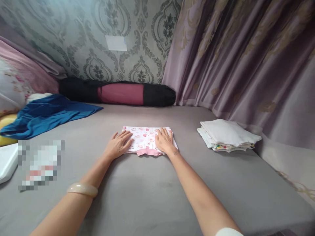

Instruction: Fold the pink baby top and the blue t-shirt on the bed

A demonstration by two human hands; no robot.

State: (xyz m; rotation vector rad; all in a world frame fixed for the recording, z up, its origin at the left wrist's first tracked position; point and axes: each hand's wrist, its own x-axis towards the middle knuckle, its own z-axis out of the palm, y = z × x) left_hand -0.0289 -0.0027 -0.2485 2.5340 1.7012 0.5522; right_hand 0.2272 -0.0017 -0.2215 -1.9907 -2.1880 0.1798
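Observation:
A folded white garment (142, 134) with a pink and red print lies flat on the grey sheet (145, 193). Its pink edging, possibly a neckband, faces me. My left hand (119, 143) rests flat on the garment's left side, fingers stretched out. On its right side lies my right hand (164, 140), palm down with the fingers extended. Neither hand grips the fabric. The palms hide parts of the garment's left and right edges.
A stack of folded white cloths (227, 132) sits to the right, near the curtain (221, 59). Blue fabric (49, 113) lies at the left, beside a white object (8, 160) and a blurred-out item (43, 164). A long black and maroon bag (120, 93) lies along the wall.

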